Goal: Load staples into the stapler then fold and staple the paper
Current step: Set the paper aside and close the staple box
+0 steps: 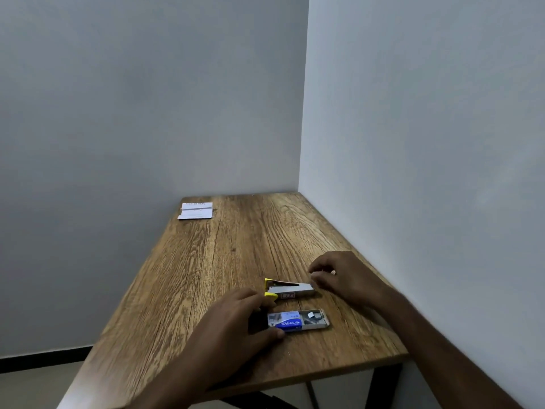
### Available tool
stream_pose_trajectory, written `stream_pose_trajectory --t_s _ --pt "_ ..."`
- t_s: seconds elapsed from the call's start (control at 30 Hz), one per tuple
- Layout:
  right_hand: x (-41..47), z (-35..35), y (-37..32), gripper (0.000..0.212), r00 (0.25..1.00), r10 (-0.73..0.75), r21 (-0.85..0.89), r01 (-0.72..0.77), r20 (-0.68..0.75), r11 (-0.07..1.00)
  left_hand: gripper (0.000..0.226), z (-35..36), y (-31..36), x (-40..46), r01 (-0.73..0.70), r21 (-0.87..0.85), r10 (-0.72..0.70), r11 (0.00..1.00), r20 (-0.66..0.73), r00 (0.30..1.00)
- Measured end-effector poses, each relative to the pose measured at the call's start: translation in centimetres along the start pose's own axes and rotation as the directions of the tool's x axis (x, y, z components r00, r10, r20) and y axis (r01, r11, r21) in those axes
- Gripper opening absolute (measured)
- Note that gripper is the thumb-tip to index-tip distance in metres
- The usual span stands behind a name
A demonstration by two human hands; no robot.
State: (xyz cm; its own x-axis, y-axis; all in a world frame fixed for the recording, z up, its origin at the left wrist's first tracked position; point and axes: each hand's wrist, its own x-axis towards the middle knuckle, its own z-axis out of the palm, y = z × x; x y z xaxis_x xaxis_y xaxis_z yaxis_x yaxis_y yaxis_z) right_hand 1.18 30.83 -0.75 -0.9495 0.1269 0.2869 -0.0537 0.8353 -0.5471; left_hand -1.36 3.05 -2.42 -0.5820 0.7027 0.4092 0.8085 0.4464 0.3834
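Note:
A small stapler (pixel 290 289) with a silver body and yellow ends lies on the wooden table (pixel 206 261), its top swung open. My right hand (pixel 339 276) is at its right end, fingers pinched together on something small and pale that I cannot make out. My left hand (pixel 236 320) rests at the stapler's left yellow end and against the left end of an open blue staple box (pixel 298 320), which lies just in front of the stapler. Folded white paper (pixel 195 211) lies at the table's far left corner.
The table stands in a corner, with one wall along its far end and another along its right side. Its left and near edges drop off to the floor. A black table leg (pixel 383 388) shows below the near right corner.

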Motion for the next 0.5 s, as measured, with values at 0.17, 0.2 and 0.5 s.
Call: stream_pose_trajectory --t_s 0.17,0.2,0.5 --pt "-4.2 -1.1 -2.3 0.019 0.989 -0.022 0.328 0.069 -0.144 0.942 0.042 0.0 -0.1 0.0 -0.010 -0.001 0.010 1.000 -0.006 1.000" --pt "-5.2 -1.0 -2.7 0.021 0.991 -0.037 0.361 0.080 -0.125 0.929 0.041 -0.1 -0.1 0.0 -0.011 0.002 0.011 1.000 -0.008 1.000" --pt "-7.6 0.2 -3.1 0.015 0.992 -0.127 0.144 0.125 0.002 0.982 0.039 0.0 0.1 -0.2 -0.010 0.002 0.010 1.000 -0.006 1.000"
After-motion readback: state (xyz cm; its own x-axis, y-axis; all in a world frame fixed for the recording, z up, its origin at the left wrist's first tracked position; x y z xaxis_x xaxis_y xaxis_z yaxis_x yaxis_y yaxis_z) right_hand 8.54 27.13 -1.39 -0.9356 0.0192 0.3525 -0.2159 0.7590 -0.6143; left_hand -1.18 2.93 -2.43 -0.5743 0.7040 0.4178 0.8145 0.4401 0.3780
